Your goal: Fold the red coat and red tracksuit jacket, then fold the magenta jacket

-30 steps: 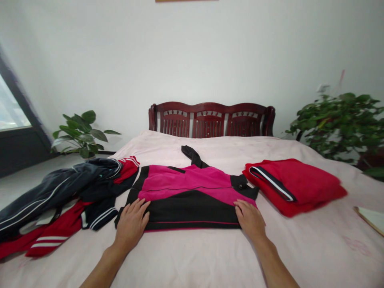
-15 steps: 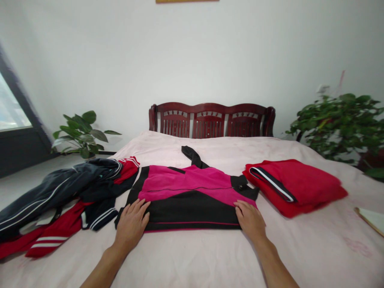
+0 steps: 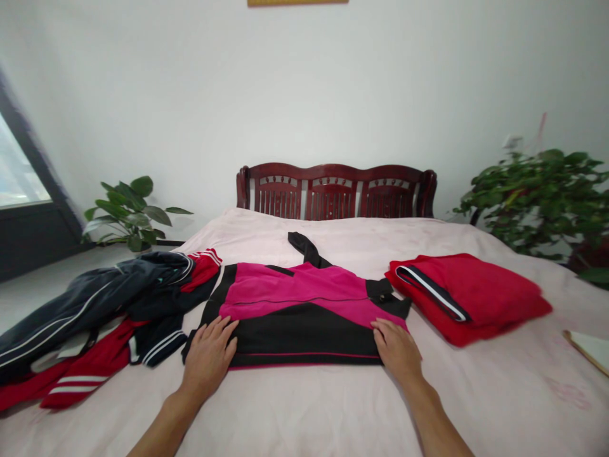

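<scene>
A magenta and black zip jacket (image 3: 304, 304) lies flat on the pale pink bed sheet (image 3: 304, 412), its collar toward the right and one black sleeve stretching away toward the headboard. My left hand (image 3: 209, 349) rests on the jacket's near left corner, by the hem, fingers spread. On the near right part, below the collar, my right hand (image 3: 397, 349) lies with its fingers stretched over the cloth. The near edge is folded over into a straight line between both hands. What lies under my palms is hidden.
Left of the jacket is a loose heap of navy and red clothes (image 3: 143, 298) with white stripes. Folded red garments (image 3: 476, 295) are stacked to the right. A dark wooden headboard (image 3: 333, 190) stands at the back, with leafy plants (image 3: 537, 197) beyond the bed. A notebook-like item (image 3: 592, 349) lies far right.
</scene>
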Demonstrator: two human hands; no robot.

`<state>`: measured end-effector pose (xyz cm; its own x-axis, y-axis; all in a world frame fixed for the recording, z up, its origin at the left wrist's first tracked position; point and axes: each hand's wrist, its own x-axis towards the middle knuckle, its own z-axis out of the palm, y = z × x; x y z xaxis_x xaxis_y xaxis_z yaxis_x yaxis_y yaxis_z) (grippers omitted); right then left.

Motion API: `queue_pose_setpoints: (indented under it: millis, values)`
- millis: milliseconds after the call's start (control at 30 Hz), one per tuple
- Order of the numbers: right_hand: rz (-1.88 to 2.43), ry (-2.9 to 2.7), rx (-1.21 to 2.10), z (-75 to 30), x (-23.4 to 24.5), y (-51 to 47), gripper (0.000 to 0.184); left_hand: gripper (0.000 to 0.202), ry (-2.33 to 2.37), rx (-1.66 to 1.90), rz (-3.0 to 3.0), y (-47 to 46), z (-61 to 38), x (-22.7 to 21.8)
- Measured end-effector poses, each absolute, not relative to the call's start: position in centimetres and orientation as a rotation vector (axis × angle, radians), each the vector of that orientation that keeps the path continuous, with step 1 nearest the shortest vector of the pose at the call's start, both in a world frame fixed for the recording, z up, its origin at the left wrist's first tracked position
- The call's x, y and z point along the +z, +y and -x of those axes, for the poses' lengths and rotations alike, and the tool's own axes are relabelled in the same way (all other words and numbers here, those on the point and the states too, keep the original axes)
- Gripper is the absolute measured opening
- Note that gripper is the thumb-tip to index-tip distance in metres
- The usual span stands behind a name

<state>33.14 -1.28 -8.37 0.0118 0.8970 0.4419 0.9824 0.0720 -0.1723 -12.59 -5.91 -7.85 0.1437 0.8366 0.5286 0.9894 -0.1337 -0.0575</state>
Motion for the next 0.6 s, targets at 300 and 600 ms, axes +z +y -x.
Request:
queue_pose_setpoints:
  millis: [300, 600]
  values:
    - [1.856, -1.928, -0.262, -33.01, -8.15, -1.30, 0.036, 0.039, -1.724, -0.587, 2.039, -5.88, 12.71, -8.01]
    - [1.854, -1.921, -0.259, -33.00, -8.15, -1.34, 0.037, 0.039, -1.723, -0.590, 2.039, -5.87, 12.73, -8.00]
